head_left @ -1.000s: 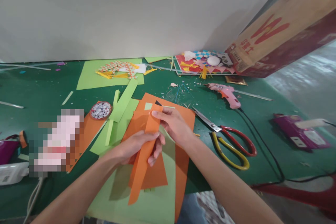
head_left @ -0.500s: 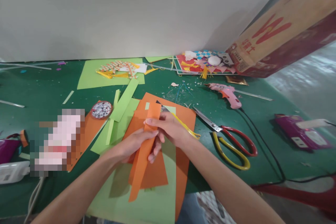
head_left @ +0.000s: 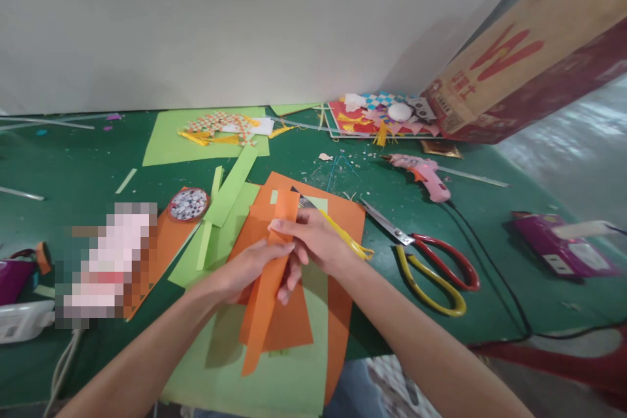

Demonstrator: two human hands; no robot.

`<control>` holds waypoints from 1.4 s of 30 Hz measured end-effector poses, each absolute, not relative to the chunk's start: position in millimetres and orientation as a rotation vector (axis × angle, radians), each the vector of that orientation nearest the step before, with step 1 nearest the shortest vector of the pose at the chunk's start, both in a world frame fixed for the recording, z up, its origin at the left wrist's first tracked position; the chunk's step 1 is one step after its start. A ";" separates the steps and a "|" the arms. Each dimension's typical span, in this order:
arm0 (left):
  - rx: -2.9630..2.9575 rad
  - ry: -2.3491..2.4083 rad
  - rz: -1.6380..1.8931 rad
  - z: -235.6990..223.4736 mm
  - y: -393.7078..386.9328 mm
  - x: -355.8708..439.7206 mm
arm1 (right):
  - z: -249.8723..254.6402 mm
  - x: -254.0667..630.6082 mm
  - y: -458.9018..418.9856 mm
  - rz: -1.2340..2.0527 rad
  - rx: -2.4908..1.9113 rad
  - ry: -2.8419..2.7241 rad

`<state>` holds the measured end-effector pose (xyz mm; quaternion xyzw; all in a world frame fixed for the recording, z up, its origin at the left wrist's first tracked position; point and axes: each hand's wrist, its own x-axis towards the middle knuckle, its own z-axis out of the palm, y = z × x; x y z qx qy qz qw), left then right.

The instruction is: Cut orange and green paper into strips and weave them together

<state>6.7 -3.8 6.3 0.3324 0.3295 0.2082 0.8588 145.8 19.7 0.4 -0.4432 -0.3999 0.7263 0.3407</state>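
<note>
Green tabletop, littered with paper scraps, meets a pale gray panel at a workstation where a person holds an orange paper strip over layered sheets near the front edge. The left hand pinches the strip around its middle, thumb on top; the right hand has it pinched higher up, thumb across the face (most of the fingers behind are hidden). By its look, the strip is light and fairly stiff along its length, easily creased and quick to bend if squeezed hard; flat pressure between thumb and fingers near its edges should suit it best. Beneath lie a smaller orange piece and a green sheet. To the right, red-and-yellow-handled scissors rest on the table near a pink glue gun, with a purple power socket farther out. Left of the hands sits a round container of small black-and-white pieces. A brown paper bag leans at upper right, above a blurred gray floor.
</note>
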 end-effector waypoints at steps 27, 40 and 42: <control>0.748 0.677 0.356 4.2 -2.5 4.5 | -3.9 150.8 23.8 1.811 -1.090 -0.962; 0.739 0.671 0.420 2.1 -1.4 4.1 | -0.8 150.5 20.5 1.922 -1.114 -1.115; 0.751 0.679 0.416 3.1 -1.2 4.3 | -1.5 150.4 20.6 1.920 -1.103 -1.100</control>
